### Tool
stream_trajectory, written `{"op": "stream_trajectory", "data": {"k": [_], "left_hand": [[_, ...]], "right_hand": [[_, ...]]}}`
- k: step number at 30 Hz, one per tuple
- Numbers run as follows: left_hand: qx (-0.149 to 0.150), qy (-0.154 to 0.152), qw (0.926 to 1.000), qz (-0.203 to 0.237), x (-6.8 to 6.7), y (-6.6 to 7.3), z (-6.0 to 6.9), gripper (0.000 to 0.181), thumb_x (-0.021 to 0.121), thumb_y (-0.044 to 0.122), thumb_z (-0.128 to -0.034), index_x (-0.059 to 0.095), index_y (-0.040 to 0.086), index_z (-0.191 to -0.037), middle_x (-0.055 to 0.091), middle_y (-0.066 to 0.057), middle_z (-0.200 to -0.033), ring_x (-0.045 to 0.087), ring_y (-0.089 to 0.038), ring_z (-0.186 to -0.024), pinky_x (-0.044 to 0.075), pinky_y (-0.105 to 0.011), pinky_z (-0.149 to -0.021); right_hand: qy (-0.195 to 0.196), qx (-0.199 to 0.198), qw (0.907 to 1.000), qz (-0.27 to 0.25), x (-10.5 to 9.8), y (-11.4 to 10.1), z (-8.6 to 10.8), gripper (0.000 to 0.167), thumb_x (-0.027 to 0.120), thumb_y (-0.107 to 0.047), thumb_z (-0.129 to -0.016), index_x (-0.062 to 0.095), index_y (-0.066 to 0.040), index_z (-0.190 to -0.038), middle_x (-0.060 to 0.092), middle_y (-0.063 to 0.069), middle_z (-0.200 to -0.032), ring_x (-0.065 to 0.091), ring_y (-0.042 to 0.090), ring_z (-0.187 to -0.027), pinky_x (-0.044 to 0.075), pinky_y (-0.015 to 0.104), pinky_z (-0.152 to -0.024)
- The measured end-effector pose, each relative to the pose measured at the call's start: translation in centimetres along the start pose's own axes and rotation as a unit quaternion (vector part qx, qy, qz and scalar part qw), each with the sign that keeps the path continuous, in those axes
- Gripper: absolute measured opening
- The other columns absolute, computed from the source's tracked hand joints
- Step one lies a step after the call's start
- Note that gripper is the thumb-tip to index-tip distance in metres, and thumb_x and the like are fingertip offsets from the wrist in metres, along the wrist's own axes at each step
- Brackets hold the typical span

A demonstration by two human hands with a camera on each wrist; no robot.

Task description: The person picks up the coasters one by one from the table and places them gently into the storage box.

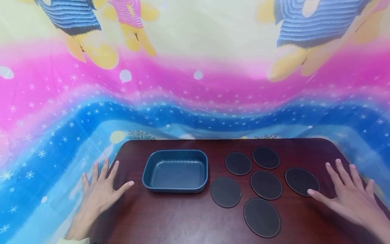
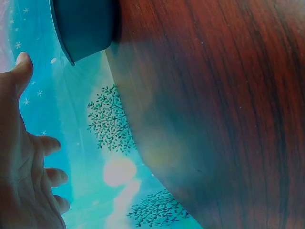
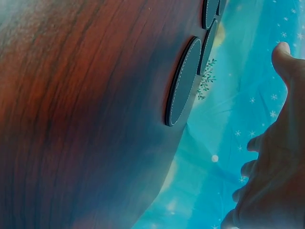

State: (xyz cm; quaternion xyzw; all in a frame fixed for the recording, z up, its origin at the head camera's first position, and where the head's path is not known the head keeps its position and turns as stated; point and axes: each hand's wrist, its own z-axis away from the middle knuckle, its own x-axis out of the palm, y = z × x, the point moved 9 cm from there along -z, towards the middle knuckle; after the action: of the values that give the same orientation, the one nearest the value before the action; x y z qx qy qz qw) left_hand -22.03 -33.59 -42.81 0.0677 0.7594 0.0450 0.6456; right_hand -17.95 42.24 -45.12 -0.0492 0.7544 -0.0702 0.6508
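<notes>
The left hand (image 1: pixel 100 193) is spread wide, fingers straight and pointing forward, thumb stretched out toward the middle. It is held at the left side of the table, and a pale cuff (image 1: pixel 73 241) shows at its wrist. The right hand (image 1: pixel 350 200) mirrors it at the right side, fingers fanned apart and thumb reaching inward. From the head, that thumb's tip overlaps the edge of the nearest disc, but the right wrist view shows hand and disc apart.

Nearest the left hand, and apart from its thumb, is a dark blue-grey rectangular container (image 1: pixel 179 174) with rounded corners, plastic-looking, standing upright with its smooth inner floor in sight. To its right six round, black, leather-look discs with stitched edges lie flat in a loose cluster: a left front disc (image 1: pixel 225 192) just beside the container, a left rear disc (image 1: pixel 238 164), a right rear disc (image 1: pixel 266 158), a middle disc (image 1: pixel 266 185), a front disc (image 1: pixel 262 217) and, by the right hand, a rightmost disc (image 1: pixel 302 182).

All rest on a dark reddish-brown, wood-grained table (image 1: pixel 182 217) with rounded far corners. Behind and beside it hangs a printed cloth (image 1: pixel 198 101) in blue, pink and cream, with white snowflakes, leafy trees and yellow figures in striped tops.
</notes>
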Motion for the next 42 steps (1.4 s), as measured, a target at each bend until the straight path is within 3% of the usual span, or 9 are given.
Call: {"op": "stream_trajectory", "data": {"k": [13, 20, 33, 42], "left_hand": [[-0.006, -0.002, 1.0, 0.001, -0.4, 0.1, -0.1, 0.109, 0.055, 0.082, -0.0951, 0.016, 0.017, -0.174, 0.012, -0.03, -0.177, 0.002, -0.062, -0.161, -0.007, -0.089, -0.117], [0.007, -0.003, 0.9999, 0.01, -0.3, 0.2, -0.4, 0.109, 0.058, 0.079, -0.0958, 0.016, 0.016, -0.174, 0.012, -0.03, -0.177, 0.008, -0.063, -0.161, 0.002, -0.089, -0.118], [0.04, 0.0, 0.9974, 0.06, -0.3, 0.9, -0.3, 0.102, 0.064, 0.067, -0.0992, 0.014, 0.018, -0.175, 0.014, -0.027, -0.179, 0.01, -0.058, -0.163, 0.008, -0.085, -0.121], [0.058, 0.002, 0.9946, 0.087, -0.2, 1.2, -0.2, 0.101, 0.07, 0.058, -0.0993, 0.017, 0.017, -0.174, 0.02, -0.027, -0.177, 0.016, -0.053, -0.164, 0.016, -0.074, -0.129]], "right_hand": [[0.002, -0.022, 0.9996, -0.019, 0.7, 0.2, -0.7, 0.127, 0.072, -0.066, -0.093, -0.006, -0.002, -0.171, -0.02, 0.029, -0.174, -0.032, 0.05, -0.158, -0.03, 0.079, -0.113], [-0.004, -0.024, 0.9992, -0.03, 1.1, 0.4, -1.2, 0.126, 0.072, -0.065, -0.094, -0.007, -0.003, -0.171, -0.023, 0.026, -0.174, -0.033, 0.05, -0.157, -0.028, 0.081, -0.112], [-0.019, -0.075, 0.989, -0.126, 2.1, 0.6, -2.2, 0.118, 0.075, -0.046, -0.099, -0.007, -0.001, -0.17, -0.023, 0.023, -0.176, -0.032, 0.045, -0.16, -0.029, 0.071, -0.118], [-0.033, -0.082, 0.9824, -0.165, 2.7, 1.1, -2.7, 0.117, 0.076, -0.039, -0.099, -0.01, -0.008, -0.172, -0.021, 0.02, -0.177, -0.027, 0.043, -0.162, -0.017, 0.082, -0.118]]}}
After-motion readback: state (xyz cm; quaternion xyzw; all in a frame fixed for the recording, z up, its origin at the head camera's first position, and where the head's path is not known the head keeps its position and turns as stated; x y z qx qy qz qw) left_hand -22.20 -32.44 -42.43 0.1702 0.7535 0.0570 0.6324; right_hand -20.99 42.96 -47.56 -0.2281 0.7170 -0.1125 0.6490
